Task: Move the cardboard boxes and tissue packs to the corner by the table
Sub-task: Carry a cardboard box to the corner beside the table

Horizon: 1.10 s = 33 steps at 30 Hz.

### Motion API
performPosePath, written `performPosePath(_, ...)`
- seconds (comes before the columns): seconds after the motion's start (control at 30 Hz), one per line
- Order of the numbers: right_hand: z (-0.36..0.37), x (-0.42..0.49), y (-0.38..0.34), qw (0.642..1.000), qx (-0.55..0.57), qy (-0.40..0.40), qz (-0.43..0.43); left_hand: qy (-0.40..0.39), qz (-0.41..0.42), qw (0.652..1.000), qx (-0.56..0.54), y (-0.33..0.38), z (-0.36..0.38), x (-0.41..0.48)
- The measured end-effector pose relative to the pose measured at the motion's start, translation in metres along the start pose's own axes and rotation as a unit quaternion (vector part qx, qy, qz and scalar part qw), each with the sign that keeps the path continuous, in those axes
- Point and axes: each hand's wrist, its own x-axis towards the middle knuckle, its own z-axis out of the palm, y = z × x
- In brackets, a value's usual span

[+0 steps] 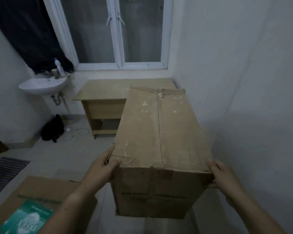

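Note:
A tall, taped cardboard box with white speckles on top is lifted in front of me, near the right wall. My left hand grips its near left top corner, thumb on top. My right hand grips the near right top corner, fingers curled round the side. Beyond the box stands a light wooden table under the window, in the corner by the right wall. At the bottom left lies a second cardboard box with a green tissue pack on it.
A white washbasin hangs on the left wall, with a bottle on its ledge. A black bag and white cables lie on the floor beside the table. A striped mat lies at the left. A dark curtain hangs at the window's left.

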Motion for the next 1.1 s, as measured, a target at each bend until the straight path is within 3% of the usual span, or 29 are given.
performPosePath(0.3,0.026,0.116,0.003,1.0,-0.006,-0.007,0.024,-0.015,-0.018,1.0,-0.015,-0.017,0.024,0.112)
performPosePath(0.6,0.073,0.27,0.013,0.996,-0.044,0.024,0.08,-0.066,-0.039,0.997,-0.031,-0.067,0.058,0.296)
performPosePath(0.77,0.106,0.387,0.05,0.987,-0.1,0.049,0.116,-0.104,-0.065,0.992,-0.04,-0.115,0.095,0.433)
performPosePath(1.1,0.15,0.534,0.138,0.962,-0.169,0.08,0.201,-0.123,-0.113,0.985,-0.032,-0.21,0.169,0.571)
